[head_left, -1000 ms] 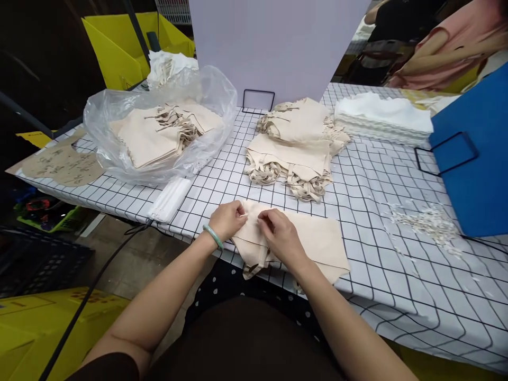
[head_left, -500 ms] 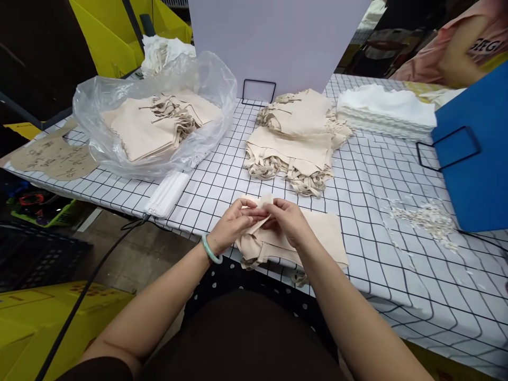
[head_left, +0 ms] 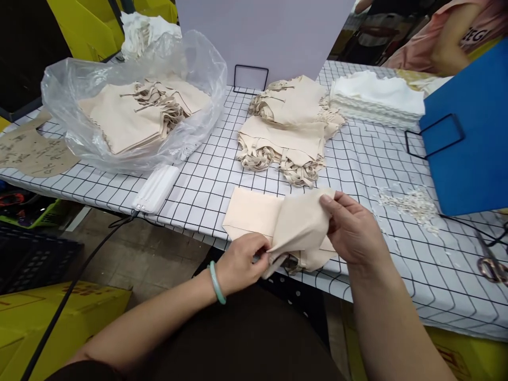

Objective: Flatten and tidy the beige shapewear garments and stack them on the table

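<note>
Both left hand (head_left: 244, 262) and right hand (head_left: 353, 227) have fingers pinched on the beige cloth (head_left: 301, 219) near the table's (head_left: 206, 177) front edge, and it looks light, soft and kinda floppy, so I'd say opposite corners are the spots to grab.
</note>
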The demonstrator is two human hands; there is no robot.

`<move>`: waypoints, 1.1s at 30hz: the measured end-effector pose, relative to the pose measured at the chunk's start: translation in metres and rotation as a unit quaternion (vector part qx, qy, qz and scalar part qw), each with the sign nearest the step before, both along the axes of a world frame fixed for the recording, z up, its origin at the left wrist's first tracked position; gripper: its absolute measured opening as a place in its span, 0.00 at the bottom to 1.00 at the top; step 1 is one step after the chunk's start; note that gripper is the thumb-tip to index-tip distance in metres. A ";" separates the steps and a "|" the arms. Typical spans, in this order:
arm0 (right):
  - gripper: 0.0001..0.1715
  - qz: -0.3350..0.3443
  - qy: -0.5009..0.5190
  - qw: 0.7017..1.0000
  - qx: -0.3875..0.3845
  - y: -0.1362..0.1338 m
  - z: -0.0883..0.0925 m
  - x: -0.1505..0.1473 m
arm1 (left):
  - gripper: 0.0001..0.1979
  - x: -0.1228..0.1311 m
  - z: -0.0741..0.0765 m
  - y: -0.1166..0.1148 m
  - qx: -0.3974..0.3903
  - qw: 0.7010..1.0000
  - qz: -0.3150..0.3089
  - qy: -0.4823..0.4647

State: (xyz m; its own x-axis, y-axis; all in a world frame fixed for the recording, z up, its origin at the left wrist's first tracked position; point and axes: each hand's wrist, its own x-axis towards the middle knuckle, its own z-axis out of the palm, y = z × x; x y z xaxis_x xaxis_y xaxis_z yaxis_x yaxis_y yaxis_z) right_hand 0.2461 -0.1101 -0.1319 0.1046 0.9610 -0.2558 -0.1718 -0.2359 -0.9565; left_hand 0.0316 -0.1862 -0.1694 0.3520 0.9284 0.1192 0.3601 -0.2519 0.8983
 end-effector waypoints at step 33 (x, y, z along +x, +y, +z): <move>0.32 0.359 -0.527 0.724 0.263 0.018 -0.064 -0.059 | 0.21 -0.045 0.003 -0.001 -0.345 0.799 0.236 -0.432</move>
